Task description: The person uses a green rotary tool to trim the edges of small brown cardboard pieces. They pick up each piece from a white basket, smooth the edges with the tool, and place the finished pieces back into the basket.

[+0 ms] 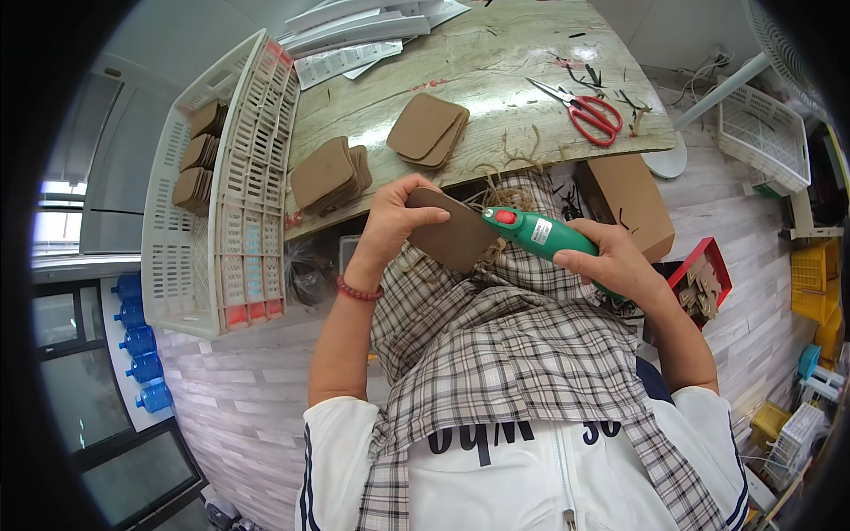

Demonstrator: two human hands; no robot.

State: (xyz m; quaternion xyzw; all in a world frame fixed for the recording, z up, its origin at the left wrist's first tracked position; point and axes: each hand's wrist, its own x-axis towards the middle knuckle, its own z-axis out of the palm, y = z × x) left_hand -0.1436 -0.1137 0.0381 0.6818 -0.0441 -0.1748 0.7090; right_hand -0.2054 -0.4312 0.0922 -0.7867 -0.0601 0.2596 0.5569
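My left hand [396, 215] pinches a flat brown piece [453, 232] with rounded corners, thumb on top, over my lap. My right hand [613, 257] grips a green handheld electric cutter [544, 236] with a red button. Its front end lies at the right edge of the brown piece; whether they touch I cannot tell. On the near part of the table sit two stacks of similar pieces, a left stack [324, 174] and a right stack [425, 126]. Thin tan trimmings [512, 196] hang at the table edge and lie on my checked apron [522, 372].
A white plastic crate [254, 168] at the left holds more brown stacks [197, 164]. Red-handled scissors [591, 118] and dark scraps lie on the table [496, 53], with papers [359, 44] at the back. Right of my lap are a cardboard box [630, 199] and a red box [719, 261] of scraps.
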